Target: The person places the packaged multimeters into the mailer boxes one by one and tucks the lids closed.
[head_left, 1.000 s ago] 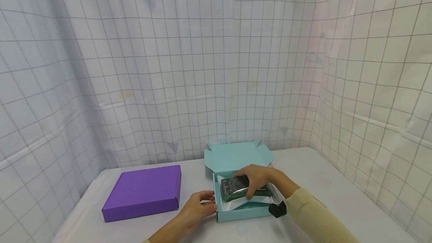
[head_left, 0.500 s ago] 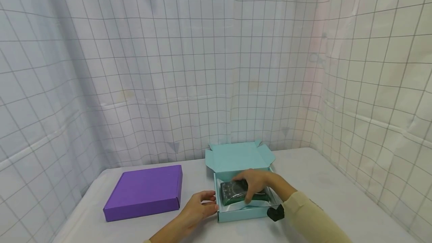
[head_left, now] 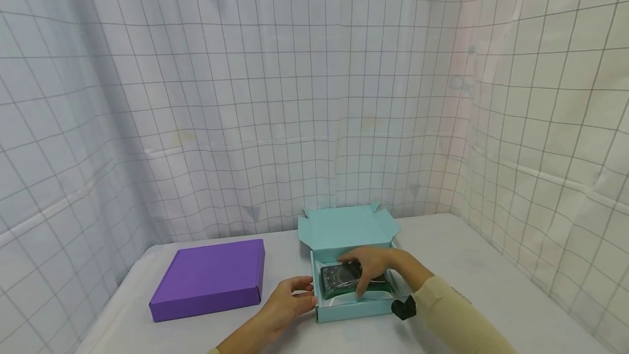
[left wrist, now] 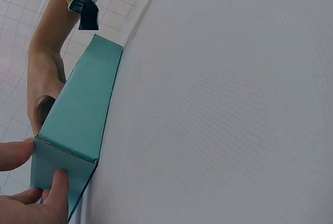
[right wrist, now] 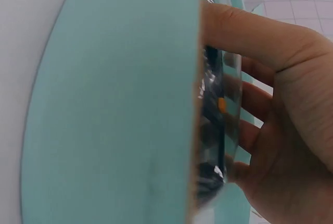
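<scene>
A light teal cardboard box (head_left: 354,311) stands on the white table with its lid folded back. Inside lies a clear plastic packet with dark, patterned contents (head_left: 338,279). From above, my right hand (head_left: 372,266) holds the packet, thumb at the near side and fingers at the far side. In the right wrist view the box's wall covers the packet's lower part, while the thumb and curled fingers of the right hand (right wrist: 296,94) show around it. My left hand (head_left: 286,304) touches the box's left wall with its fingertips. Its fingers (left wrist: 60,185) rest on that end in the left wrist view.
To the left lies a closed purple box (head_left: 211,276), apart from the teal one. The teal lid (head_left: 349,228) stretches toward the back. A dark item (head_left: 404,307) hangs at the right cuff. White gridded curtains (head_left: 285,97) surround the table.
My right hand has lowered slightly with the packet, which now sits deeper and flatter in the teal box. The left hand stays at the box's left wall.
</scene>
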